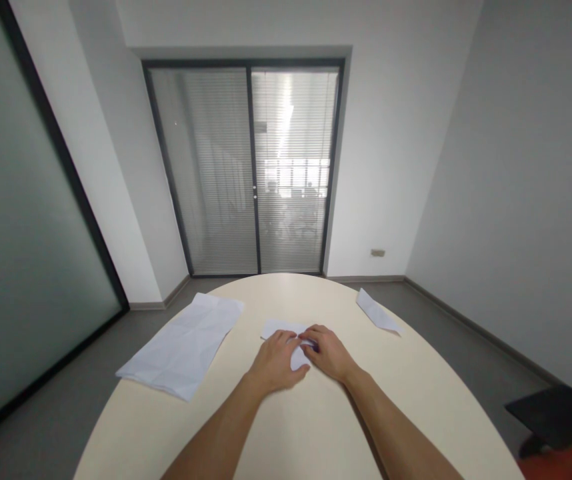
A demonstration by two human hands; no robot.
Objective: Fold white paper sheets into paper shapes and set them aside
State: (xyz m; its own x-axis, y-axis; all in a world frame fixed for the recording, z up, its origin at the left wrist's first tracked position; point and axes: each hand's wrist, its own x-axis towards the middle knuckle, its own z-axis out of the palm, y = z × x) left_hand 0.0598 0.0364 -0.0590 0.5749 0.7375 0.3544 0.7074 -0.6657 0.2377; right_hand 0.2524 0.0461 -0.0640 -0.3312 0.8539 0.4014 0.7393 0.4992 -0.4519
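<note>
A small piece of white paper (299,359) lies on the table in front of me, its far part showing beyond my fingers. My left hand (279,363) rests over its left side, fingers bent onto it and thumb spread away. From the right, my right hand (330,353) meets the left fingertips over the paper. Its fingers are curled with the thumb drawn in near the forefinger, closed at the paper's edge. The hands cover much of the paper, so its folds are partly hidden.
On the round cream table (286,433), a large creased white sheet (186,343) lies left and a narrow white paper strip (378,312) lies right. A black flat object (559,415) stands beyond the table's right edge. Glass panels with blinds (251,167) are ahead.
</note>
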